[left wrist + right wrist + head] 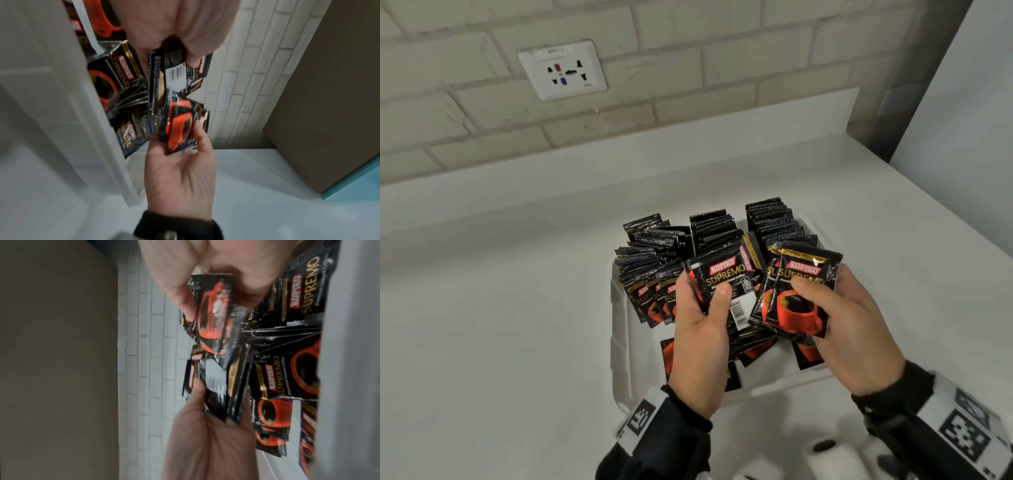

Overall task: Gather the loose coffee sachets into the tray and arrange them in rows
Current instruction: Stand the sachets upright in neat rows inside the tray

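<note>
Head view: our left hand (700,329) and right hand (849,325) each pinch a sachet bundle (803,294) over the tray (619,349) — loosen either thumb and sachets spill, toppling the standing rows (709,229).

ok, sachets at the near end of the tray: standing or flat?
Flat. The near sachets lie face up on the tray floor, unlike the rows standing on edge behind them; both hands partly hide them.

A white wall socket (562,70) sits in the brick wall (739,65) above the counter (500,308).
</note>
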